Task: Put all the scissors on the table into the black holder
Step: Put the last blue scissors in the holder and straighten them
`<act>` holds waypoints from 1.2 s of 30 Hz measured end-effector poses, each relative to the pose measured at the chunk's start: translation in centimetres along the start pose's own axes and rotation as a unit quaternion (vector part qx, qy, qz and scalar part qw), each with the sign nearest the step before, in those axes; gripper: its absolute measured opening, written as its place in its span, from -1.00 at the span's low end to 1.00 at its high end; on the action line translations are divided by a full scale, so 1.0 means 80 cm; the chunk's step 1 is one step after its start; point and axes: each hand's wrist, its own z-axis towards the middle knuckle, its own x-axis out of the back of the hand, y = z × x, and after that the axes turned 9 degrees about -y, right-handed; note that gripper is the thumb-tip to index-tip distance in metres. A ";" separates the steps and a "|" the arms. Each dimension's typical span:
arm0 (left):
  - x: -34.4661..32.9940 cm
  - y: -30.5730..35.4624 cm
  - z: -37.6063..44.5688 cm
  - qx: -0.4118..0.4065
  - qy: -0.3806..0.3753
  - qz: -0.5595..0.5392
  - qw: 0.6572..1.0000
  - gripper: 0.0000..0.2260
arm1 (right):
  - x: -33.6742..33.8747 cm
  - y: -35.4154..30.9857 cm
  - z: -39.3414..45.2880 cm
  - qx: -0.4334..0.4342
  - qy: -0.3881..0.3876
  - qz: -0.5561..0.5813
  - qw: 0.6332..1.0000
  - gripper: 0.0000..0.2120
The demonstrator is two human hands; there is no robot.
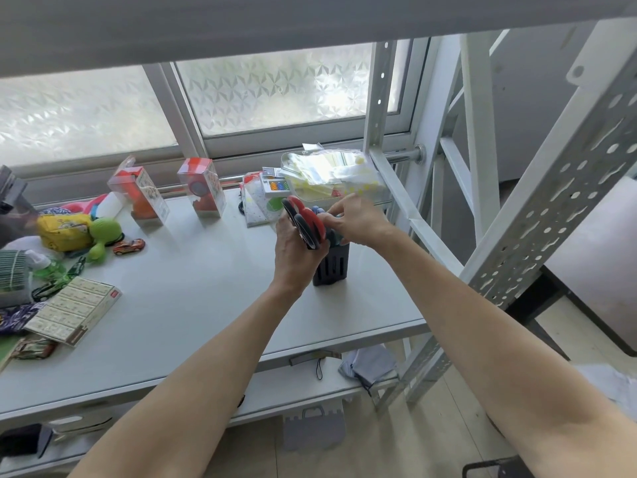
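The black slotted holder (331, 265) stands upright on the white table (193, 305), right of centre. My left hand (295, 251) grips red-and-black scissors (307, 220) by the blades, handles up, just left of and above the holder's mouth. My right hand (355, 220) reaches over the holder's top, with its fingers pinched on the blue handles (320, 212) of scissors standing in it. The holder's opening is hidden behind both hands.
A clear box of packets (331, 177) sits behind the holder. Two clear toy boxes (203, 188) stand at the back. Toys, a small car (128, 246) and a flat carton (74, 310) crowd the left side. A perforated metal rack post (537, 229) rises at the right.
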 end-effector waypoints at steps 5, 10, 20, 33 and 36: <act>0.007 -0.008 0.000 0.025 -0.054 -0.027 0.998 -0.37 | 0.002 0.021 -0.009 0.008 -0.031 0.064 0.997 -0.53; 0.019 -0.012 0.008 0.036 -0.120 0.001 0.992 -0.35 | 0.013 0.026 -0.012 0.064 -0.009 -0.055 0.996 -0.57; 0.051 -0.015 0.031 0.072 -0.291 0.015 0.954 -0.37 | -0.006 0.043 -0.004 0.097 -0.090 -0.018 0.991 -0.44; 0.061 0.001 0.030 -0.009 -0.200 -0.005 0.980 -0.14 | -0.006 0.060 -0.004 0.097 -0.117 0.083 0.985 -0.60; 0.064 0.002 0.039 0.010 -0.231 0.006 0.973 -0.14 | -0.004 0.058 0.000 0.093 -0.116 0.073 0.986 -0.61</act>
